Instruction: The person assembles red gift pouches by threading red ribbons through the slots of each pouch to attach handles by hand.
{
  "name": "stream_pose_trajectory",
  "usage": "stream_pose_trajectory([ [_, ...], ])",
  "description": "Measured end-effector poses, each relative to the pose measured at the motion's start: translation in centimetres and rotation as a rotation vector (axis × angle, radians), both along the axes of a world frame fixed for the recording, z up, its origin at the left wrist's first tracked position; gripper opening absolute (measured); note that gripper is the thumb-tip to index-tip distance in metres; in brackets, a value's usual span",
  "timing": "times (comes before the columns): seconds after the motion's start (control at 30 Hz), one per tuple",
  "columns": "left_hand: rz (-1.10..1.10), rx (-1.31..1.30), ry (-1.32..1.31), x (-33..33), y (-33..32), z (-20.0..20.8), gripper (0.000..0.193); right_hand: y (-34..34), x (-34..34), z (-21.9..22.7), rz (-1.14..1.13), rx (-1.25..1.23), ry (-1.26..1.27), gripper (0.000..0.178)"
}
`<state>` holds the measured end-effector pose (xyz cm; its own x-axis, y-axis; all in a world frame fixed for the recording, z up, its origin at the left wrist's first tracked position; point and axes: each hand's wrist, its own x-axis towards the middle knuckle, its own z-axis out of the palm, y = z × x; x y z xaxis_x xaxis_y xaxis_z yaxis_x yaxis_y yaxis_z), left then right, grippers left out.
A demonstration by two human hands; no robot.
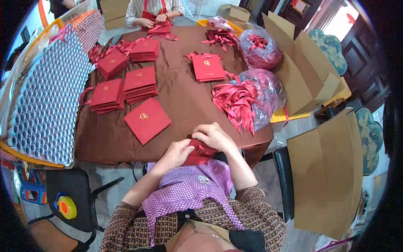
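Note:
At the near edge of the brown-covered table (174,107), my left hand (177,155) and my right hand (213,137) both grip a small red gift bag (196,157) with a glossy red ribbon on it. Fingers of both hands are closed at its upper edge, partly hiding ribbon and bag. A flat red bag with a gold emblem (154,126) lies just beyond my left hand. Farther left stand several stacks of the same red bags (140,80). Another small stack (210,69) lies beyond my right hand. Loose red ribbons (235,101) spill over the table at right.
Clear plastic bags of red ribbon (268,94) line the table's right side, beside open cardboard boxes (302,67). A crate of pale tubes (46,92) stands at left. Across the table, a person in a striped shirt (134,14) handles red pieces. Black chairs (69,189) flank me.

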<state>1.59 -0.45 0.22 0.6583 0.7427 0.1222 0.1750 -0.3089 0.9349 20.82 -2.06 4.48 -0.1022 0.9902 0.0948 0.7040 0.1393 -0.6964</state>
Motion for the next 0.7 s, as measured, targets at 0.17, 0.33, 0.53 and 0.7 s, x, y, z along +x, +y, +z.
stream_pose_trajectory([
  [0.17,-0.023,-0.009,-0.002,-0.3,-0.8,-0.5,0.016,-0.8,-1.3,-0.1,-0.077,0.033,0.267,0.017],
  [0.33,-0.025,-0.017,0.019,-0.5,-0.8,-1.8,0.018,-0.2,-1.9,-0.9,-0.223,0.384,0.135,0.02],
  [0.53,-0.018,-0.456,-0.18,-0.7,1.1,-1.1,0.025,2.0,0.5,1.9,-0.24,0.312,0.335,0.023],
  [0.7,0.086,-0.671,-0.491,-0.4,1.6,-1.0,0.024,1.3,3.3,1.6,-0.479,0.416,0.407,0.015],
])
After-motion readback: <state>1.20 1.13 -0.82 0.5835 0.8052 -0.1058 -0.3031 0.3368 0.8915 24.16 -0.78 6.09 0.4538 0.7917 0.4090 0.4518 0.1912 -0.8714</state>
